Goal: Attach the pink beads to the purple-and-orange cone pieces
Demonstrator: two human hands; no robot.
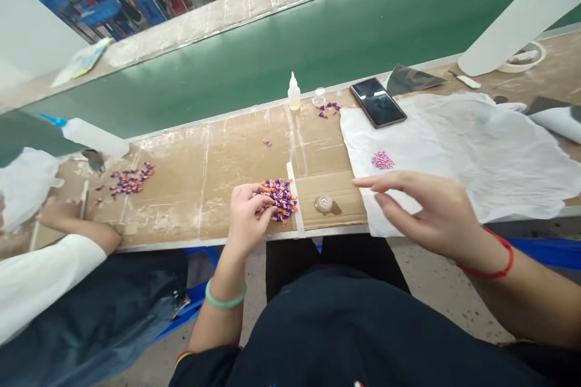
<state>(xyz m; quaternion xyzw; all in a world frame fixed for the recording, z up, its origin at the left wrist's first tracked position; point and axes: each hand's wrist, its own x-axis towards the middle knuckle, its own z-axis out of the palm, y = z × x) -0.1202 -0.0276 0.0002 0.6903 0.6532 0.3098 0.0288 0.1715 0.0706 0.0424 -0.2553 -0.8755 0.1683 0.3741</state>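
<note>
My left hand (pixel 249 217) rests at the left side of a pile of small purple-and-orange pieces (pixel 282 199). Its fingers are bent together among the pieces, and whatever they grip is too small to make out. My right hand (pixel 426 211) hovers over the edge of a white cloth (pixel 363 151), index finger stretched out and thumb apart from it, with nothing visible between them. Between the hands, a small round dish (pixel 324 204) holding something clear sits on cardboard. Beyond the right hand, a little heap of pink bits (pixel 382 160) lies on the cloth.
A small dropper bottle (pixel 294 94), a clear cap (pixel 319 95) and a phone (pixel 378 101) stand or lie along the back edge. A white strip (pixel 294 196) borders the pile. At left, a co-worker's arm (pixel 82 227) is near another pile (pixel 131 181) and a blue-tipped bottle (pixel 93 135).
</note>
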